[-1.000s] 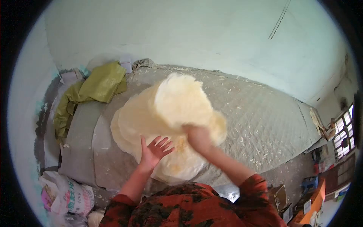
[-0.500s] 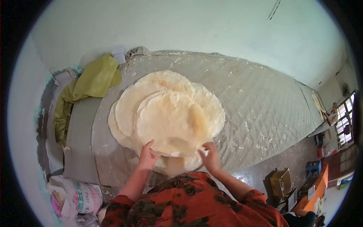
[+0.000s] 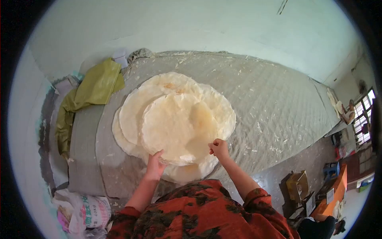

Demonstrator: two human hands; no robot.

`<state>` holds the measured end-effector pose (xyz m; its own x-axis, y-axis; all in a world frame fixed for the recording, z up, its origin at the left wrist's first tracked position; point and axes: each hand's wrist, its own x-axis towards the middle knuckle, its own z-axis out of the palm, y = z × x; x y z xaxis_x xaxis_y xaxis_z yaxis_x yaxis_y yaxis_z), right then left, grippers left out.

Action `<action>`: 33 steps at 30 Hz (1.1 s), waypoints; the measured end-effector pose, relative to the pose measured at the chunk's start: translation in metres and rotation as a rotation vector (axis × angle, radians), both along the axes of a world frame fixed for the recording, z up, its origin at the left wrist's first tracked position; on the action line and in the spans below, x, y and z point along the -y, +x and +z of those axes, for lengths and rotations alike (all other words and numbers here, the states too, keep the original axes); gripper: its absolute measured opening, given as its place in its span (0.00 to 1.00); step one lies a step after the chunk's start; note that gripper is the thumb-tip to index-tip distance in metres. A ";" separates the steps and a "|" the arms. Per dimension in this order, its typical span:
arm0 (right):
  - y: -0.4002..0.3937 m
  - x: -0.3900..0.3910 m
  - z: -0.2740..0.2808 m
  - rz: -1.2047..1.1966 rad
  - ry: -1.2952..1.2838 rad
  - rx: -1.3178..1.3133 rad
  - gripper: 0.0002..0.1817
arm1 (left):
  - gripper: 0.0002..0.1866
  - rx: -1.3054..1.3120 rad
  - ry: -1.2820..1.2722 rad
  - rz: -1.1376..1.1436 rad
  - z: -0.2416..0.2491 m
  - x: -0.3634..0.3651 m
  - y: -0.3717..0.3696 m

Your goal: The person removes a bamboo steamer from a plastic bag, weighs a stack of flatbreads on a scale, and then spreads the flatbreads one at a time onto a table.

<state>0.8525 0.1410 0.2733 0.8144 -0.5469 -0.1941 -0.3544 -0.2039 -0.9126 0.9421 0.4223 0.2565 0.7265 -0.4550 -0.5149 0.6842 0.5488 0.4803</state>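
Observation:
Large round thin pancakes (image 3: pixel 175 127), pale cream with some browner patches, lie overlapped in several layers in front of me. My left hand (image 3: pixel 154 166) grips the near left rim of the top pancakes, thumb above and fingers at the edge. At the near right of the same stack, my right hand (image 3: pixel 218 149) is closed in a pinch beside the top pancake's edge. What its fingertips hold, if anything, is too small to make out.
The grey cloth (image 3: pixel 274 115) under the pancakes is strewn with pale crumbs and flakes. An olive-green sheet (image 3: pixel 95 83) lies crumpled at the left. A printed sack (image 3: pixel 85 211) stands lower left; a yellow crate (image 3: pixel 297 185) and an orange board (image 3: pixel 332 195) are lower right.
My right hand has moved up a little and its fingers have closed together. The top pancake's near right edge now lies flatter. My left hand keeps its grip.

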 end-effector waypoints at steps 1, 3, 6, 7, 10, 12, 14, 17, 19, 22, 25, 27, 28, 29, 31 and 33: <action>0.000 0.003 -0.003 -0.003 -0.026 -0.051 0.12 | 0.24 -0.002 -0.002 0.004 -0.014 -0.005 -0.003; -0.002 0.004 -0.011 -0.004 -0.049 -0.099 0.14 | 0.24 1.114 0.849 -0.288 -0.029 -0.014 -0.007; -0.015 0.000 -0.018 -0.164 0.009 -0.145 0.22 | 0.21 0.078 0.301 0.041 -0.015 0.005 0.006; -0.022 -0.006 -0.016 -0.155 0.318 -0.154 0.23 | 0.21 0.084 0.296 0.034 -0.012 0.005 0.007; -0.022 -0.017 -0.007 -0.062 0.857 -0.054 0.30 | 0.19 0.640 0.518 -0.038 0.003 -0.008 0.011; -0.007 -0.006 -0.017 0.008 1.099 0.200 0.33 | 0.16 0.053 0.308 0.055 0.021 -0.014 0.021; 0.012 0.006 -0.006 0.030 1.121 0.226 0.32 | 0.17 0.343 0.468 -0.115 -0.021 -0.049 0.029; 0.034 0.020 -0.015 0.038 1.057 0.183 0.32 | 0.19 0.641 0.509 -0.245 -0.055 -0.067 0.024; 0.051 0.016 -0.011 0.011 0.884 0.047 0.31 | 0.21 0.653 0.389 -0.196 -0.044 -0.063 0.029; 0.060 -0.019 0.012 -0.112 0.298 -0.054 0.28 | 0.21 0.053 0.124 -0.096 -0.020 -0.059 0.025; 0.063 -0.002 -0.014 -0.116 0.597 0.042 0.30 | 0.20 -0.147 -0.095 -0.045 -0.002 -0.050 0.034; 0.060 0.001 -0.014 -0.060 0.601 0.067 0.30 | 0.20 -0.069 -0.071 -0.059 -0.007 -0.053 0.029; 0.058 0.003 -0.015 -0.019 0.613 0.092 0.31 | 0.20 -0.074 -0.075 -0.041 -0.019 -0.055 0.030; 0.057 0.006 -0.009 -0.004 0.612 0.079 0.31 | 0.20 -0.017 0.024 -0.082 -0.036 -0.057 0.033; 0.061 0.007 0.021 -0.044 0.370 -0.246 0.33 | 0.20 0.037 0.126 -0.113 -0.033 -0.061 0.030; 0.051 -0.017 0.063 0.057 -0.507 -0.020 0.42 | 0.22 0.524 0.438 -0.114 -0.002 -0.050 0.024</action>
<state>0.9039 0.1584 0.3361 0.8445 -0.5311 0.0684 -0.3459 -0.6386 -0.6874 0.9664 0.4723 0.2543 0.8896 -0.3736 -0.2627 0.3433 0.1677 0.9241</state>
